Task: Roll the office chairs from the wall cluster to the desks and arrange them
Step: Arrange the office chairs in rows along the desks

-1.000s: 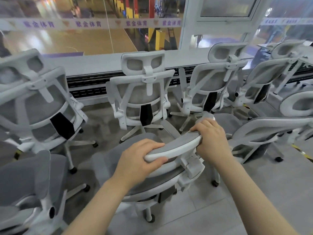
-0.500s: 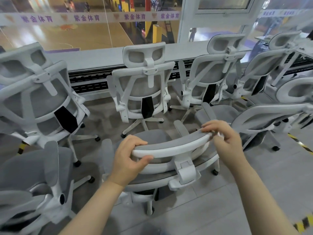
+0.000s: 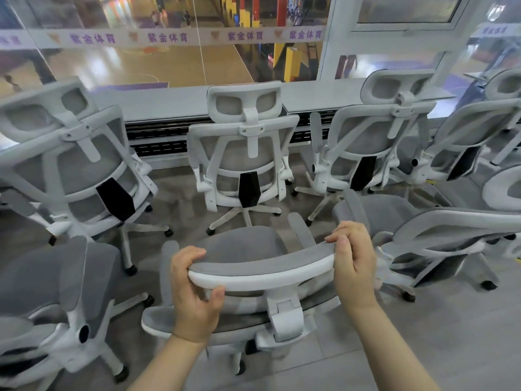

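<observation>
Left hand [image 3: 194, 294] and right hand [image 3: 352, 261], fingers curled over, thumbs under, on headrest [image 3: 262, 270] of grey office chair [image 3: 242, 246].

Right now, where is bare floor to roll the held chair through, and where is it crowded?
Both hands, left hand and right hand, grip the grey mesh headrest. Bare grey tile floor lies to the near right. A narrower strip lies ahead before the white-framed chair by the window. Chairs crowd left and far right.
</observation>
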A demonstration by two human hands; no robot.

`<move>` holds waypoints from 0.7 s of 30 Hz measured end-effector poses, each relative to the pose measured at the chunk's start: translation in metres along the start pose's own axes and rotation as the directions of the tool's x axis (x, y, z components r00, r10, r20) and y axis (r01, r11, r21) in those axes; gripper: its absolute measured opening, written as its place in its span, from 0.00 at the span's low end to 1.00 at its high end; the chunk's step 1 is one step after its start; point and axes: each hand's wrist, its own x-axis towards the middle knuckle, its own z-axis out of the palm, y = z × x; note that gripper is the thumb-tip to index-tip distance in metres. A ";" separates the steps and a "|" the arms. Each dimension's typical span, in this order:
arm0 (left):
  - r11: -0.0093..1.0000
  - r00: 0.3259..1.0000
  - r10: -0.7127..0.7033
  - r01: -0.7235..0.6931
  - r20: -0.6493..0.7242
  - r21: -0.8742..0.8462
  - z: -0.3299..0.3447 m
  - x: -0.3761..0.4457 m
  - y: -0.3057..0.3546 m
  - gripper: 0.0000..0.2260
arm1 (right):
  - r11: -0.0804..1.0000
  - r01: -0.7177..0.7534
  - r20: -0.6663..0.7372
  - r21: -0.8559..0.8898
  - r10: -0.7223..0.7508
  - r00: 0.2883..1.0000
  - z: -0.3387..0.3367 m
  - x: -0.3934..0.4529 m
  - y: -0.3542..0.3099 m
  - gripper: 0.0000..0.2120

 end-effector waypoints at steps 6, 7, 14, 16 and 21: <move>0.999 0.999 -0.035 0.036 -0.029 0.024 0.032 0.011 -0.004 0.24 | 0.999 -0.026 0.031 0.019 0.026 0.999 -0.011 0.027 0.020 0.13; 0.999 0.999 -0.033 0.033 -0.025 0.024 0.037 0.013 -0.005 0.23 | 0.999 -0.035 0.034 0.024 0.035 0.999 -0.013 0.030 0.022 0.12; 1.000 1.000 -0.011 0.011 -0.013 0.027 0.059 0.028 -0.012 0.23 | 0.998 -0.057 0.072 0.018 0.056 0.996 -0.018 0.047 0.034 0.11; 0.999 1.000 -0.013 0.013 -0.009 0.029 0.063 0.035 -0.014 0.23 | 0.999 -0.053 0.068 0.014 0.052 0.996 -0.018 0.051 0.038 0.11; 0.999 0.999 -0.031 0.032 -0.027 0.041 0.071 0.044 -0.015 0.22 | 0.999 -0.044 0.080 -0.003 0.044 0.996 -0.016 0.062 0.046 0.11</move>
